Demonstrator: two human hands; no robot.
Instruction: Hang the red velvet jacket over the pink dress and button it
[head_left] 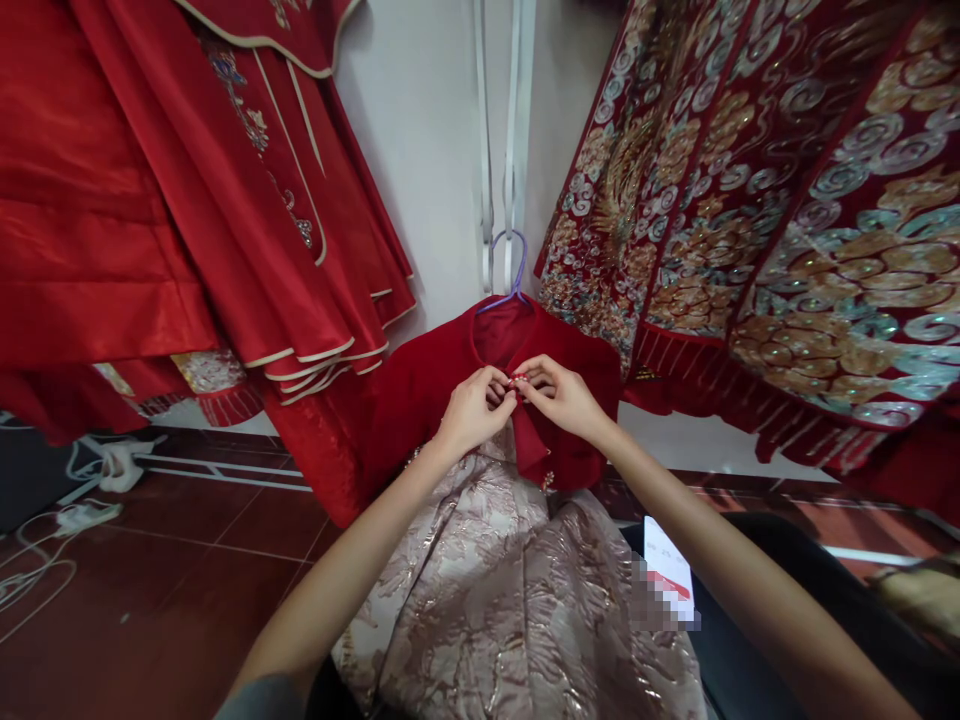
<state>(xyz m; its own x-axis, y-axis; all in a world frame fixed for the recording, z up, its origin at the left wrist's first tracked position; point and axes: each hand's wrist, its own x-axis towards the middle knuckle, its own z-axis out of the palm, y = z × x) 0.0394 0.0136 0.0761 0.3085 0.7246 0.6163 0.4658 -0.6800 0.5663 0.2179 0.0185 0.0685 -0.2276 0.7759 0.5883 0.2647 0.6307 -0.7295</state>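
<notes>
Nearest, the pale brocade dress point(487, 560) spread up from the bottom edge between two bare forearms, its metallic pattern catching the light. To its right, beside the right forearm, lay a phone point(660, 545) with a lit screen, partly blurred out. Farther up, the short red jacket point(427, 370) hung over the top of the dress, its front parted below the neck and one edge folded into a flap. At its neck opening was the small red-and-white fastening point(517, 381); the left hand point(476, 405) pinched it from one side and the right hand point(561, 400) from the other, the fingers of both closed on it and nearly meeting. Off to the left, a power strip point(86, 515) with white cables lay on the tiled floor point(217, 510). Beyond the collar, a purple hanger point(517, 262) rose before pale uprights point(514, 130) and a white wall point(420, 130), between red robes point(187, 200) at left and an embroidered skirt point(750, 200) at right.
</notes>
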